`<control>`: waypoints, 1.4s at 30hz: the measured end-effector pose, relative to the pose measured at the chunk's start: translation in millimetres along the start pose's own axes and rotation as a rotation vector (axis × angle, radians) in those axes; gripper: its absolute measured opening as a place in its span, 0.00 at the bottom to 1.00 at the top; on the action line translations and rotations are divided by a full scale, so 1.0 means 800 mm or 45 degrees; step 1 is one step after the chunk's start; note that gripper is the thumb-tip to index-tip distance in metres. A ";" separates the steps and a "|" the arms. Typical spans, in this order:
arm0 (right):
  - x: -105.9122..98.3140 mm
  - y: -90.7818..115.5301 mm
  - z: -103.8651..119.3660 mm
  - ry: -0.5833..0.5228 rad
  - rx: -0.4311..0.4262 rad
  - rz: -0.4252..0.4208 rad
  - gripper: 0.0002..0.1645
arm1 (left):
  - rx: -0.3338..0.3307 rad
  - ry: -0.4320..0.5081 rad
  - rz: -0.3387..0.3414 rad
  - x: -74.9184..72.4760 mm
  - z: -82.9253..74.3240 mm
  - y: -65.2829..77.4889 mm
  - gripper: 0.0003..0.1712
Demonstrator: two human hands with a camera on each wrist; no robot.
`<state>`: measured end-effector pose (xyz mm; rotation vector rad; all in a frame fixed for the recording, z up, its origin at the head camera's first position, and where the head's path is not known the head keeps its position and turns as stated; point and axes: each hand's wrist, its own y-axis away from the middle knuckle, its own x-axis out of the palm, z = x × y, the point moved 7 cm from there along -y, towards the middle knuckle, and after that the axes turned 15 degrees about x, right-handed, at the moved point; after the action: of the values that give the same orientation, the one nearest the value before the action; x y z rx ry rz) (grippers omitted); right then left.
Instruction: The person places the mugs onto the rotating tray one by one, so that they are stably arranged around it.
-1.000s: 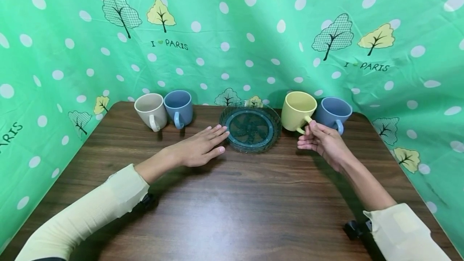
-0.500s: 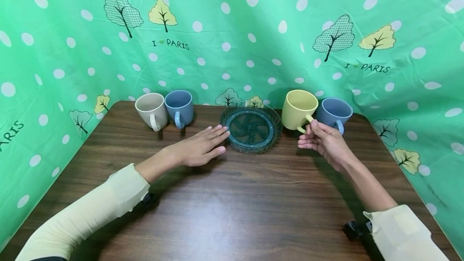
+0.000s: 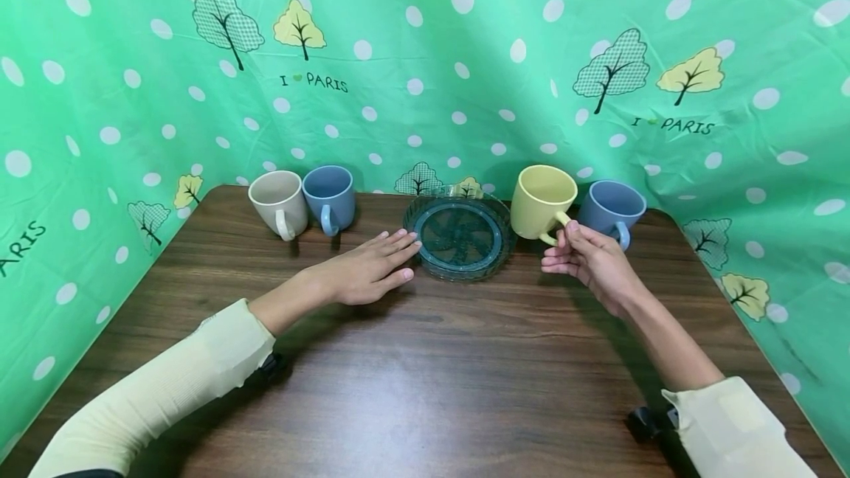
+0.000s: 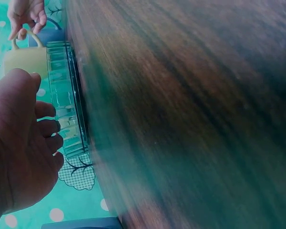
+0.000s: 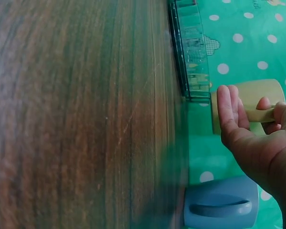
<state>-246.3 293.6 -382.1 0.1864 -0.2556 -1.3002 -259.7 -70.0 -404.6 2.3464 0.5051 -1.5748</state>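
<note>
My right hand (image 3: 600, 264) pinches the handle of a yellow mug (image 3: 541, 205) between thumb and fingers. The right wrist view shows a gap between this mug's base (image 5: 214, 114) and the tabletop, so it hangs upright just above the wood. Left of it lies a round, dark-green clear glass dish (image 3: 458, 270) with a ribbed wall, overlapped slightly by the mug in the head view. My left hand (image 3: 368, 271) stretches palm down with straight fingers, fingertips right at the dish's left rim. It holds nothing.
A blue mug (image 3: 612, 209) stands right of the yellow one. At the back left, a light grey mug (image 3: 275, 201) and another blue mug (image 3: 330, 194) stand side by side. A green patterned cloth (image 3: 425, 57) hangs behind the brown wooden table (image 3: 425, 382).
The yellow mug rises slightly at first, then shifts a little left toward the glass dish along with my right hand. My left hand stays put beside the dish.
</note>
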 end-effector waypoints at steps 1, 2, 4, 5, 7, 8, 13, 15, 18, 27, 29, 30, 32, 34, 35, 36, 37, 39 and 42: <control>0.001 0.000 0.000 -0.003 -0.004 0.001 0.24 | 0.000 -0.001 0.001 0.000 0.000 0.000 0.39; 0.001 0.000 0.000 -0.005 -0.006 0.003 0.24 | 0.001 0.003 0.001 -0.001 -0.001 0.000 0.39; 0.003 0.001 0.001 -0.003 -0.011 0.009 0.24 | -0.001 0.006 0.004 -0.002 -0.001 0.000 0.40; 0.004 0.001 0.001 -0.003 -0.013 0.012 0.24 | 0.000 0.008 0.003 -0.002 -0.002 0.000 0.40; 0.006 0.002 0.001 0.001 -0.015 0.020 0.24 | -0.001 0.010 0.005 -0.003 -0.002 0.000 0.40; 0.007 0.002 0.002 0.003 -0.017 0.024 0.24 | -0.002 0.011 0.006 -0.003 -0.002 0.000 0.40; 0.013 0.000 0.003 0.002 -0.021 0.045 0.23 | -0.004 0.004 0.005 -0.002 -0.002 0.000 0.39; 0.015 -0.001 0.002 0.001 -0.024 0.052 0.23 | -0.002 0.002 0.001 -0.002 -0.001 0.000 0.39; 0.017 -0.002 0.002 0.005 -0.027 0.057 0.23 | 0.002 0.000 -0.005 -0.002 -0.001 0.000 0.39; 0.025 0.000 0.002 0.024 -0.033 0.086 0.22 | 0.007 -0.001 -0.015 -0.001 -0.001 -0.001 0.39; 0.026 0.000 0.002 0.034 -0.035 0.089 0.22 | 0.008 -0.003 -0.016 -0.001 -0.001 -0.001 0.39; 0.027 0.001 0.002 0.040 -0.035 0.089 0.21 | 0.008 -0.005 -0.016 0.000 0.000 -0.001 0.39; 0.029 0.001 0.002 0.049 -0.037 0.090 0.22 | 0.008 -0.008 -0.019 0.000 0.000 -0.001 0.39; 0.031 0.001 0.001 0.055 -0.038 0.092 0.21 | 0.008 -0.010 -0.022 0.000 0.000 -0.001 0.39; 0.031 0.000 0.001 0.057 -0.038 0.093 0.21 | 0.009 -0.011 -0.023 0.000 0.000 -0.001 0.39; 0.032 0.000 0.000 0.058 -0.036 0.094 0.21 | 0.010 -0.010 -0.026 0.000 0.000 -0.001 0.39; 0.033 0.000 0.000 0.060 -0.035 0.094 0.21 | 0.010 -0.010 -0.028 0.000 -0.001 -0.001 0.39; 0.035 0.000 -0.001 0.065 -0.032 0.096 0.21 | 0.011 -0.012 -0.029 -0.001 -0.001 0.000 0.39; 0.038 0.000 -0.002 0.073 -0.028 0.100 0.20 | 0.006 -0.010 -0.029 -0.001 -0.001 0.000 0.39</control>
<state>-238.3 264.6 -380.9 0.1931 -0.1980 -1.2178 -259.3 -69.9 -403.8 2.3450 0.5292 -1.5959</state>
